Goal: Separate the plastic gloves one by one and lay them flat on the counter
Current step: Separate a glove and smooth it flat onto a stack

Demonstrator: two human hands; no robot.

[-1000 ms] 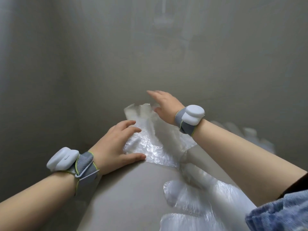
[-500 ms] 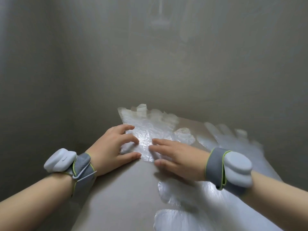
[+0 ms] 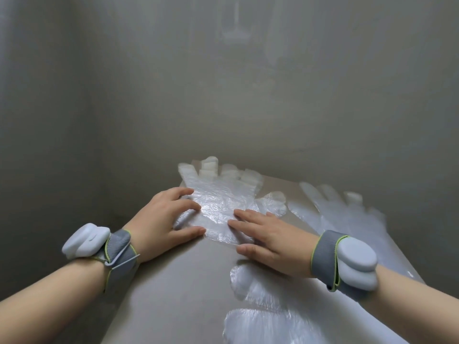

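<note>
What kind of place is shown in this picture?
Probably a food-preparation or work corner, though I cannot be sure: a smooth metal-looking counter, bare grey walls close behind and to the left, and thin disposable plastic gloves spread flat on it.

A clear, crinkled plastic glove (image 3: 218, 207) lies flat on the smooth grey counter (image 3: 173, 294), fingers pointing away. A second clear glove (image 3: 347, 214) lies flat to its right. A third glove (image 3: 250, 286) and a fourth glove (image 3: 260, 326) lie nearer.
</note>
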